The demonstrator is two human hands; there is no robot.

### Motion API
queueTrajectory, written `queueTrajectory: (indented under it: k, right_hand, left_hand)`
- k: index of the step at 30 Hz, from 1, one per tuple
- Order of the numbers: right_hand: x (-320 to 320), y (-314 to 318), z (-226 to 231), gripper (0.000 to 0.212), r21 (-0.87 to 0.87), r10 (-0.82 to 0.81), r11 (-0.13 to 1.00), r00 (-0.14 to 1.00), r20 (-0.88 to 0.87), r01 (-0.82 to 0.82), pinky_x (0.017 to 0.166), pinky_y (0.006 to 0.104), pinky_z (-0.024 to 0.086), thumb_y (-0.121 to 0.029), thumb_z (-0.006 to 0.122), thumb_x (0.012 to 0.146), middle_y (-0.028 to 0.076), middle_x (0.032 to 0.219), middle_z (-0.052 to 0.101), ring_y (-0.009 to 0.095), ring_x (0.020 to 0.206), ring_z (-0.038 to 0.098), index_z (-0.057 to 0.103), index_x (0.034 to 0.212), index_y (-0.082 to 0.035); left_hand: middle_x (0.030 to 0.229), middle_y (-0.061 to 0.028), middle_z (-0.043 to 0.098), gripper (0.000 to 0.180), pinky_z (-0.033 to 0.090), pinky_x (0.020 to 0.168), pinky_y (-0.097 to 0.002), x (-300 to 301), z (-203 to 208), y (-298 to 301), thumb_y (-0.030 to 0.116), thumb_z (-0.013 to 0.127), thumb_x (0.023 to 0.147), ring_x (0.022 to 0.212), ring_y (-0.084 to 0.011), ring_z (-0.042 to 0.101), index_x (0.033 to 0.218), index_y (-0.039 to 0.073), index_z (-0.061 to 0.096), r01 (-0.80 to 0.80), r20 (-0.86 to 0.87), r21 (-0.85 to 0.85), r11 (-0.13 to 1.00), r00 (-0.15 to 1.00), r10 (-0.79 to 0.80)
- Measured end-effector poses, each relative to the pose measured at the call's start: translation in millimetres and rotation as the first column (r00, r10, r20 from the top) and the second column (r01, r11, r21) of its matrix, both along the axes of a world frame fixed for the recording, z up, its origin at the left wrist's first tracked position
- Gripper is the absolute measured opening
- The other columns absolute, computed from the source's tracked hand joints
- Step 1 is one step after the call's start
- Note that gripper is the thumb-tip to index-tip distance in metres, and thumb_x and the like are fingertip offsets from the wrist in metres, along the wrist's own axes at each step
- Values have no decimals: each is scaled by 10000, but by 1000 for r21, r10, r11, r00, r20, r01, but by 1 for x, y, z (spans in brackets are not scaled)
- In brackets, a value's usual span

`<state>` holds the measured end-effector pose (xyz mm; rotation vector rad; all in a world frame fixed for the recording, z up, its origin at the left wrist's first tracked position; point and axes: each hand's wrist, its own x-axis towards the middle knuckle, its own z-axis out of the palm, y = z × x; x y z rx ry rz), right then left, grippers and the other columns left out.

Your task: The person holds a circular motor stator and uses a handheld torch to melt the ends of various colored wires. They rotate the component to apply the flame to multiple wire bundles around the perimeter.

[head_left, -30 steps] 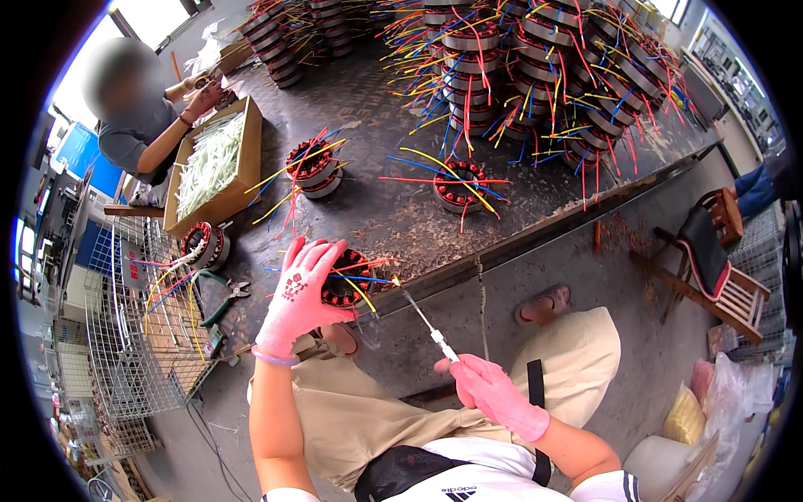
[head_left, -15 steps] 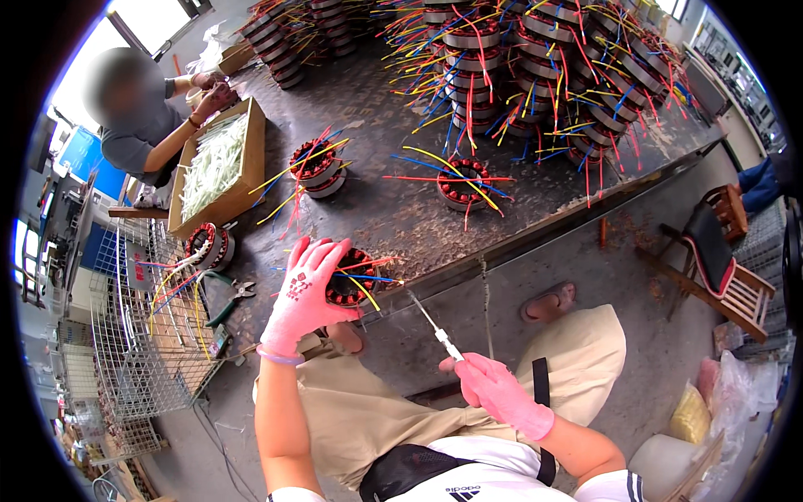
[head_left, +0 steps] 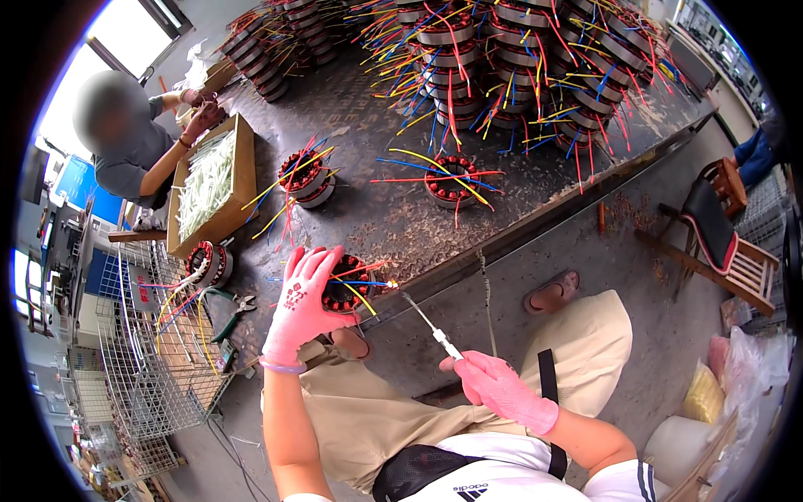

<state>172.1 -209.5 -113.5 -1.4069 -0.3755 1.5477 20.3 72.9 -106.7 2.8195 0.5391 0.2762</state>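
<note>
My left hand (head_left: 299, 308), in a pink glove, grips the near-left side of a motor stator (head_left: 345, 294) at the table's front edge. Red, blue and yellow wires stick out of the stator to the right, and a small orange glow shows at their ends. My right hand (head_left: 502, 386), gloved the same way, is closed round the white handle of a slim tool with a thin metal rod (head_left: 422, 313). The rod points up and left; its tip is just short of the glowing wire ends.
More stators (head_left: 452, 182) stand on the dark table (head_left: 360, 138), with tall stacks (head_left: 447, 63) behind. Green-handled pliers (head_left: 232, 318) lie at the left near a stator (head_left: 209, 263). Beyond is a box of white tubes (head_left: 209, 186) beside a co-worker (head_left: 138, 134). A chair (head_left: 715, 230) stands right.
The glow at the wire ends has grown brighter. My view has shifted slightly; both hands keep their holds and nearly the same places.
</note>
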Motion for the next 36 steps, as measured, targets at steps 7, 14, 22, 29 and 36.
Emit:
queueTrajectory:
  k: [7, 14, 22, 29, 36]
  right_hand:
    - [0, 0, 0, 291, 17, 7, 1000, 1000, 25, -7, 484, 230, 331, -206, 438, 1016, -32, 620, 414, 53, 530, 392, 606, 1145, -6]
    - [0, -1, -1, 288, 24, -12, 1000, 1000, -6, 12, 482, 231, 324, -202, 435, 1018, -31, 617, 410, 51, 530, 391, 604, 1136, -1]
    - [1, 1, 6, 289, -18, 5, 1000, 999, 35, -4, 473, 232, 315, -206, 441, 1015, -34, 603, 406, 50, 518, 386, 607, 1141, -5]
    - [-1, -2, -2, 308, 29, -19, 999, 999, 30, 18, 477, 226, 307, -225, 444, 1009, -33, 590, 414, 44, 516, 373, 613, 1153, -11]
    - [-1, -4, -10, 341, 6, -10, 1000, 1000, 0, 10, 486, 214, 253, -265, 477, 1018, -59, 577, 416, 32, 519, 333, 587, 1202, 1]
  left_hand:
    - [1276, -160, 535, 997, 233, 1155, -510, 0, 1, -2, 319, 872, 492, 1281, -332, 441, 1359, 37, 471, 1, 6, 14, 1000, 1000, -1]
    - [1296, -156, 524, 1037, 218, 1166, -489, 0, -2, 0, 327, 876, 473, 1297, -354, 420, 1380, 40, 463, -6, -7, 4, 1000, 1000, 6]
    - [1285, -159, 530, 1033, 217, 1166, -492, 1, -2, -2, 326, 877, 472, 1287, -349, 429, 1375, 37, 468, -13, -5, 12, 1000, 1000, 13]
    - [1255, -154, 548, 1003, 216, 1168, -493, -6, 3, -1, 324, 877, 464, 1254, -323, 468, 1346, 39, 493, -7, -3, -14, 1000, 1000, 7]
    - [1247, -137, 550, 993, 237, 1165, -493, -13, -4, 3, 297, 868, 460, 1246, -310, 476, 1339, 45, 480, 2, 58, -29, 1000, 998, 0]
